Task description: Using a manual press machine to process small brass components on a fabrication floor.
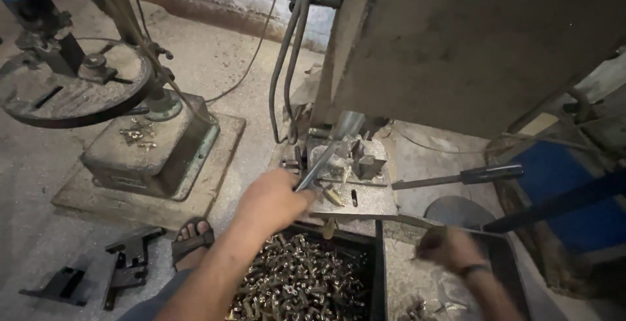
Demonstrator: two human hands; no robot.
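From the head camera, take the press table (365,197) as your landmark. Your left hand (274,197) sits at its near left corner, fingers closed around the lower end of a thin metal rod (317,168). The rod slants up and away from your fist onto the table, its far end near the grey tooling blocks (362,158) under the ram (347,125). A small brass-coloured piece (334,197) lies on the table just right of your knuckles, apart from them.

Your right hand (450,248) hovers below and to the right of the table, over the right tray (505,262). It is blurred, so you cannot tell whether its fingers are spread or closed, or whether they hold anything. A dark band (474,269) circles that wrist.

Directly below the table's front edge stands a dark bin (377,256) heaped with small metal parts (300,282) — shiny, brass and silver toned, jumbled together. A black-gripped lever (456,179) juts out to the right of the table.

The room is a rough workshop — dusty concrete floor (39,164), stained wall behind. Left of the table stands a second machine with a round slotted plate (65,93) on a heavy base (156,151). Your sandalled foot (192,236) rests on the floor between that base and the bin, with dark metal brackets (104,272) further left.
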